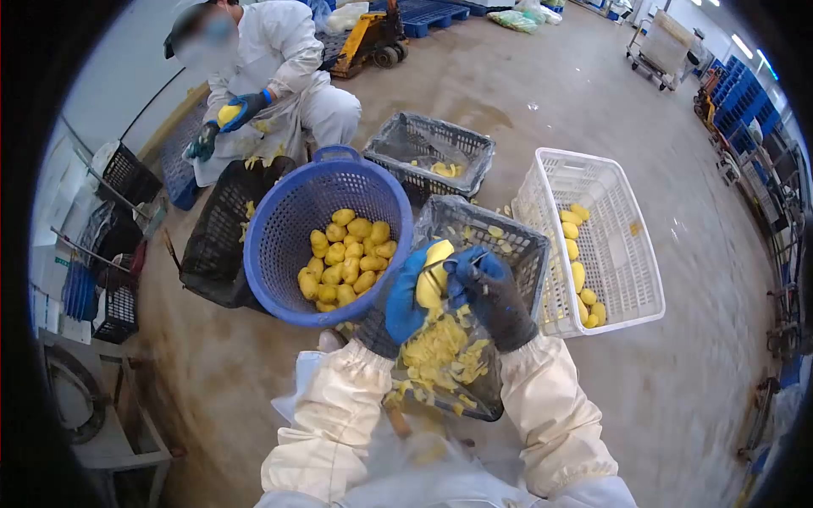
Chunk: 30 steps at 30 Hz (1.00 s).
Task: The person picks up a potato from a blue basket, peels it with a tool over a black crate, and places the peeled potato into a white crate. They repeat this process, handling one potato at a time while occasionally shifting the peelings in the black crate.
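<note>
Above a lined black crate (532,254) holding yellow peelings (445,351), my left hand (405,298), in a blue and dark glove, is wrapped round a partly peeled potato (433,275). My right hand (493,296), gloved the same way, is closed beside the potato on a small peeler (457,261), mostly hidden by the fingers. Left of my hands stands a blue round basket (284,245) with several unpeeled potatoes (349,258). On the right, a white crate (622,254) holds several peeled potatoes (578,275) along its left side.
A co-worker (271,59) in white crouches at the upper left, holding a potato. Another lined black crate (406,140) with peelings stands behind mine; a black crate (216,245) is left of the basket. A yellow pallet jack (364,42) is behind.
</note>
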{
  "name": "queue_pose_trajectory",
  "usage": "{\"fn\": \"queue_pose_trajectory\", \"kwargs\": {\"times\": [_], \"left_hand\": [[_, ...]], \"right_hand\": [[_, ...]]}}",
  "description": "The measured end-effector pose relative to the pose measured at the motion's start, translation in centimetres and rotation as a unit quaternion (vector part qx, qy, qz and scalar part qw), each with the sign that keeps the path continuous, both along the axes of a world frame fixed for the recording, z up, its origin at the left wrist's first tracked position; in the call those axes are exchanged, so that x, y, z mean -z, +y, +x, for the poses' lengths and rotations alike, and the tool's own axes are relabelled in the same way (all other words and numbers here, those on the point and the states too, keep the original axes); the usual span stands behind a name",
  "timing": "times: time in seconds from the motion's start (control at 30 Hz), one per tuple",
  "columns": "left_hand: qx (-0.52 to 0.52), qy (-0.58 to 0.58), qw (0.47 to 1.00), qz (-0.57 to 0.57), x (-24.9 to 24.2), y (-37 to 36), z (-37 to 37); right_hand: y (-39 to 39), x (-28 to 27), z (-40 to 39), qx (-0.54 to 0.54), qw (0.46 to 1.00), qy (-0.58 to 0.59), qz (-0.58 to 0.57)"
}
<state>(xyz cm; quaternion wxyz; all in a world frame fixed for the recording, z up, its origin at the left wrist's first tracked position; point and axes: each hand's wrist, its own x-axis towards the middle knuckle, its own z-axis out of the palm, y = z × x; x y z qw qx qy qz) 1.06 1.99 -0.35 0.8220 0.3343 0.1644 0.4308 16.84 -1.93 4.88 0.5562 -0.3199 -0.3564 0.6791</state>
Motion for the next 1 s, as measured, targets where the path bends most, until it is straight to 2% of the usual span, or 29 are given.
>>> {"fn": "queue_pose_trajectory", "kwargs": {"times": [0.03,0.07,0.1,0.13,0.17,0.3,0.37,0.4,0.43,0.5,0.53,0.63,0.67,0.7,0.77,0.8,0.83,0.9,0.93,0.97,1.0], "left_hand": [[-0.121,0.241,0.943,0.197,0.9,0.2,0.0],[-0.122,0.242,0.942,0.198,0.3,0.2,0.0],[-0.053,0.106,0.990,0.080,-0.3,0.1,-0.1],[0.018,-0.033,0.998,-0.043,-0.8,0.0,-0.1],[0.088,-0.170,0.968,-0.164,-1.1,-0.1,-0.1],[0.049,-0.170,0.955,-0.240,-1.1,0.0,-0.8],[0.051,-0.185,0.948,-0.254,-1.6,0.1,-0.6],[0.052,-0.185,0.948,-0.253,-1.1,0.4,-0.6],[0.027,-0.160,0.951,-0.263,-0.1,0.8,-0.6],[0.002,-0.135,0.952,-0.276,0.4,0.6,-0.8],[0.029,-0.142,0.953,-0.266,0.1,0.3,-1.0],[0.068,-0.162,0.954,-0.244,-0.1,0.3,-0.9],[0.036,-0.163,0.949,-0.268,-0.5,0.2,-0.7],[0.004,-0.163,0.943,-0.291,-1.3,0.0,-0.5],[0.017,-0.148,0.940,-0.306,-2.0,-0.5,-0.4],[0.077,-0.138,0.951,-0.267,-1.5,-0.5,-0.8],[0.137,-0.128,0.956,-0.224,-1.2,-0.4,-1.0],[0.126,-0.115,0.951,-0.257,-1.7,-0.6,-0.6],[0.120,-0.109,0.952,-0.258,-1.5,-0.5,-0.6],[0.115,-0.104,0.953,-0.260,-1.5,-0.5,-0.5],[0.106,-0.084,0.965,-0.225,-1.7,-0.8,-0.2]], "right_hand": [[0.1,0.0,0.4,-0.011,1.000,0.005,-0.013],[0.0,0.3,0.2,0.000,1.000,0.009,-0.026],[0.1,0.5,0.0,0.000,1.000,0.010,-0.025],[0.1,0.6,-0.2,0.011,0.997,0.071,-0.034],[0.0,0.7,-0.3,0.021,0.990,0.131,-0.044],[0.3,0.8,1.0,0.043,0.991,0.123,0.005],[-0.3,0.5,0.3,0.031,0.988,-0.142,0.050],[-0.7,0.3,-0.8,0.022,0.971,-0.212,0.110],[-0.3,1.1,-0.6,0.023,0.971,-0.213,0.110],[0.7,1.9,0.0,0.167,0.930,-0.276,0.177],[1.2,0.7,1.1,0.208,0.960,-0.176,0.068],[1.4,1.8,3.5,0.174,0.969,-0.145,0.094],[0.6,1.8,2.4,0.097,0.982,-0.129,0.102],[0.3,1.6,1.7,0.099,0.981,-0.129,0.104],[-0.2,1.5,1.0,0.061,0.969,-0.229,0.063],[1.1,2.1,2.3,0.126,0.971,-0.172,0.106],[1.4,2.5,4.0,0.130,0.971,-0.172,0.107],[1.4,0.8,5.7,0.219,0.970,-0.087,0.064],[0.5,0.7,4.7,0.198,0.978,0.000,0.069],[0.3,0.7,4.2,0.132,0.978,-0.139,0.078],[0.1,0.5,3.9,0.111,0.983,-0.133,0.055]]}}
